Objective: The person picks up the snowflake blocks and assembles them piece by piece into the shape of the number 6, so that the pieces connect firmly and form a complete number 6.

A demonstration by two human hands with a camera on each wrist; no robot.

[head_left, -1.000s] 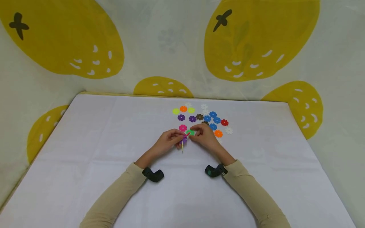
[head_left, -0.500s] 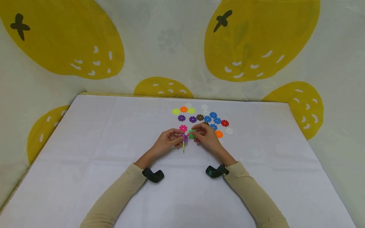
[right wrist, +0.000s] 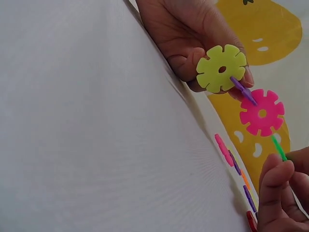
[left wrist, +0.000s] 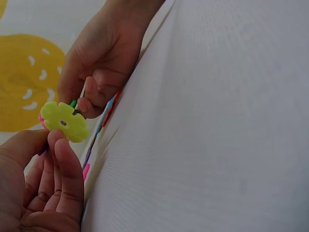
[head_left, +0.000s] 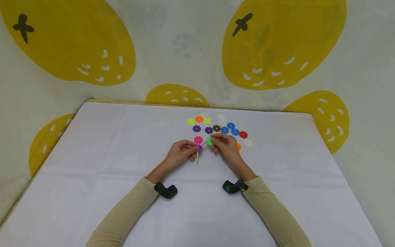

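Note:
My left hand (head_left: 182, 151) pinches a small chain of notched plastic snowflake discs. In the right wrist view the chain shows a yellow-green disc (right wrist: 210, 79), a purple disc (right wrist: 244, 92) seen edge-on, and a pink disc (right wrist: 273, 118) facing the camera. Thumb and forefinger of my right hand (head_left: 227, 146) pinch a green disc (head_left: 210, 141). From the right wrist the green disc appears edge-on, its tip right at the pink disc's lower rim. Both hands are raised over the table, close together. My left fingertips partly hide the purple disc in the left wrist view (left wrist: 42, 149).
Loose discs lie on the white tabletop (head_left: 123, 206) beyond the hands: a pink disc (head_left: 198, 140), an orange disc (head_left: 199, 119), a brown disc (head_left: 216, 128), a red disc (head_left: 243, 134), several blue ones and some white ones. A lemon-print cloth (head_left: 185, 68) hangs behind.
My right hand has shifted slightly and changed its grip on the green disc, which now sits a little farther right and up. The chain in my left hand has turned a little.

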